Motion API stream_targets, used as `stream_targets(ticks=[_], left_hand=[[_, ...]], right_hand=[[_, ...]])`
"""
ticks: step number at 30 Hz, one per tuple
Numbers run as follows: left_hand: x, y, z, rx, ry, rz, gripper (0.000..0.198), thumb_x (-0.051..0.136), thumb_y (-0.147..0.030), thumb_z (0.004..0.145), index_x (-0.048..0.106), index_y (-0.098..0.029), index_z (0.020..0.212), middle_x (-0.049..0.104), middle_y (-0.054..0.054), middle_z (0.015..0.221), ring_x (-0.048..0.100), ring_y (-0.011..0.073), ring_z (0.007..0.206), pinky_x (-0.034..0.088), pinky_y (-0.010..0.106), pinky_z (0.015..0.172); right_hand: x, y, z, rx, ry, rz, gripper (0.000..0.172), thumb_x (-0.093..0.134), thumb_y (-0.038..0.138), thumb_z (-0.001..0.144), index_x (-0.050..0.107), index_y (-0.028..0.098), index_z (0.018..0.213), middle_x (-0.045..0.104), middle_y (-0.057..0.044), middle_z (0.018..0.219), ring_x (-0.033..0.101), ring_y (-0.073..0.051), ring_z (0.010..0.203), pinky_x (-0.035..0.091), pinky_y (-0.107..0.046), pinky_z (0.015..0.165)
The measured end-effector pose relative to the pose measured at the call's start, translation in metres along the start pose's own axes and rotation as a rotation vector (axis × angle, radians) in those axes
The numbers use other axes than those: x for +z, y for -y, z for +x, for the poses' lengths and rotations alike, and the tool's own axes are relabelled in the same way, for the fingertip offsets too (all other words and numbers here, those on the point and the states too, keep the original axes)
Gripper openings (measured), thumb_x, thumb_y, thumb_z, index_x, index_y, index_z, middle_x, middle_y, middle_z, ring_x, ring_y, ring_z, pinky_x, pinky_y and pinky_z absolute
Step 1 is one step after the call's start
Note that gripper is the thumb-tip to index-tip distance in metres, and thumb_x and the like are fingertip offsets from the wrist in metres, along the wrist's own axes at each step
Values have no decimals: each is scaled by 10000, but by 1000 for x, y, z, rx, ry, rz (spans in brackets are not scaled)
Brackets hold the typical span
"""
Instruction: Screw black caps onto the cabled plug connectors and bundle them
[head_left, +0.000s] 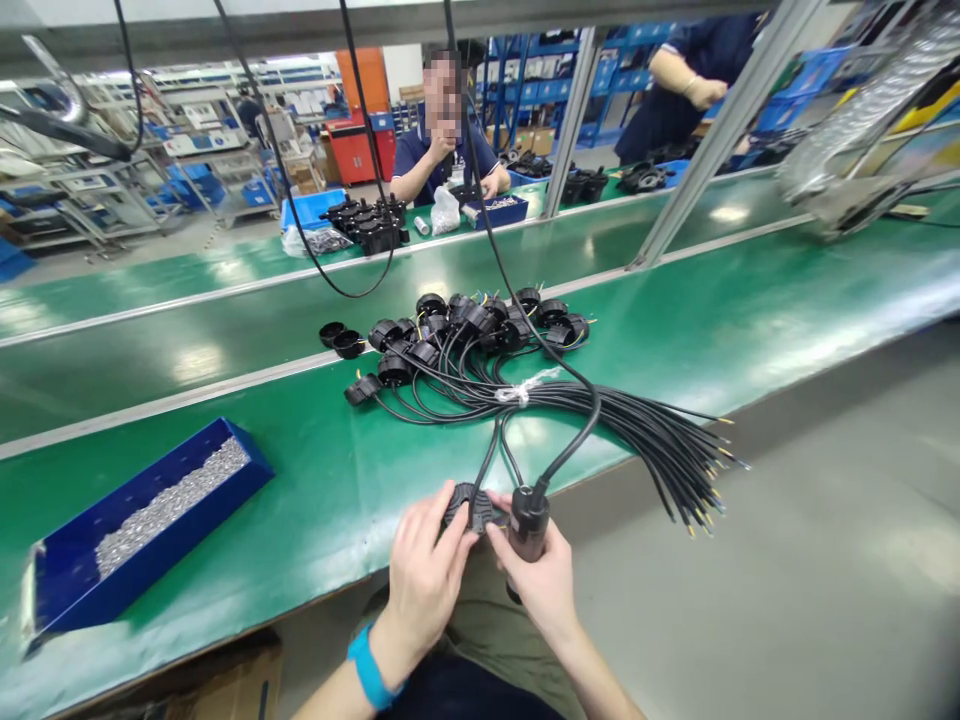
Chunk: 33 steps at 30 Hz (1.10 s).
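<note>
My left hand (424, 575) is closed on a black round plug part (471, 505) with cables leading from it, held just off the near edge of the green bench (315, 470). My right hand (541, 578) grips a dark cylindrical power screwdriver (527, 525), its black cord running up and away; the tool lies right beside the plug part. A bundle of black cables (570, 400), tied with a white strip, lies on the bench with several black plug ends (480, 325) at its far side and bare wire tips hanging over the near edge.
A blue tray of small silver screws (150, 520) sits at the left. Two loose black caps (341, 340) lie near the plugs. Across the green conveyor, a seated person (442, 150) works by more black parts (371, 225); another person (690, 90) stands at the far right.
</note>
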<state>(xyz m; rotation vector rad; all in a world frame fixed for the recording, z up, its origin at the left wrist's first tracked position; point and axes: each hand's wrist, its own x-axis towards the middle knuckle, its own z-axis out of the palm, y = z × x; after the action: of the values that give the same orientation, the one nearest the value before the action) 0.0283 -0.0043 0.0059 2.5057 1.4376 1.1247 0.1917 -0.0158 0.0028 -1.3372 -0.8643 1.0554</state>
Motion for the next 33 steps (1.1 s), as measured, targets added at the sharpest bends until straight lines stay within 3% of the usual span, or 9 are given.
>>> stream_targets(ticks=[2, 4, 8, 12, 16, 20, 25, 28, 33], left_hand=[[2, -2, -5, 112, 4, 129, 450, 628, -298, 969, 566, -125, 1379, 553, 226, 1464, 555, 340, 1320, 485, 513, 1054], [3, -2, -6, 166, 36, 198, 531, 630, -333, 967, 521, -83, 1423, 543, 239, 1472, 507, 359, 1380, 468, 526, 1088], [8, 0, -4, 169, 14, 184, 500, 588, -184, 981, 477, -87, 1458, 585, 217, 1438, 523, 320, 1382, 493, 496, 1085], [12, -4, 1, 133, -22, 125, 453, 591, -174, 977, 517, -124, 1421, 628, 199, 1392, 617, 304, 1265, 539, 480, 1016], [14, -10, 11, 140, -8, 98, 385, 602, -175, 970, 563, -115, 1348, 635, 203, 1377, 652, 301, 1159, 554, 484, 956], [16, -14, 15, 118, 11, 99, 382, 585, -182, 974, 557, -114, 1348, 615, 204, 1397, 643, 303, 1101, 554, 488, 918], [17, -16, 14, 117, 38, 101, 397, 594, -203, 964, 560, -103, 1347, 606, 210, 1393, 633, 309, 1055, 551, 470, 873], [9, -15, 23, 86, 102, 61, 359, 595, -235, 966, 588, -127, 1309, 612, 191, 1364, 620, 298, 1028, 540, 455, 839], [-10, -5, 60, 15, 347, -91, 176, 699, -325, 907, 701, -214, 1044, 624, 104, 1196, 566, 286, 1035, 505, 453, 851]], right_hand=[[1, -1, 1, -14, -6, 34, 396, 816, 353, 761, 733, 156, 1093, 763, -142, 1122, 732, -256, 883, 619, -323, 650], [1, -2, 2, 7, 1, 69, 420, 831, 356, 742, 726, 148, 1091, 757, -157, 1142, 712, -211, 723, 579, -289, 536], [-4, 10, 3, 23, -34, 30, 428, 836, 376, 746, 709, 141, 1080, 767, -156, 1099, 569, -111, 492, 529, -268, 453], [-18, 51, 5, -214, -140, -80, 348, 802, 320, 802, 673, 158, 1082, 786, -116, 951, 554, -104, 464, 551, -277, 494], [-24, 94, 13, -454, -17, 90, 288, 687, 255, 922, 587, 231, 1191, 731, -15, 811, 590, -115, 497, 540, -272, 506], [-9, 109, 24, -518, 120, 278, 222, 616, 243, 976, 562, 257, 1191, 623, 49, 692, 571, -106, 507, 522, -260, 510], [20, 105, 33, -473, 147, 273, 199, 686, 211, 921, 591, 236, 1094, 595, 65, 653, 550, -86, 474, 487, -215, 457], [29, 106, 36, -432, 132, 228, 185, 699, 244, 909, 587, 222, 1056, 585, 71, 627, 521, -76, 438, 462, -205, 431], [31, 107, 42, -421, 187, 154, 177, 684, 284, 915, 586, 211, 1044, 549, 76, 609, 487, -71, 425, 457, -221, 449]])
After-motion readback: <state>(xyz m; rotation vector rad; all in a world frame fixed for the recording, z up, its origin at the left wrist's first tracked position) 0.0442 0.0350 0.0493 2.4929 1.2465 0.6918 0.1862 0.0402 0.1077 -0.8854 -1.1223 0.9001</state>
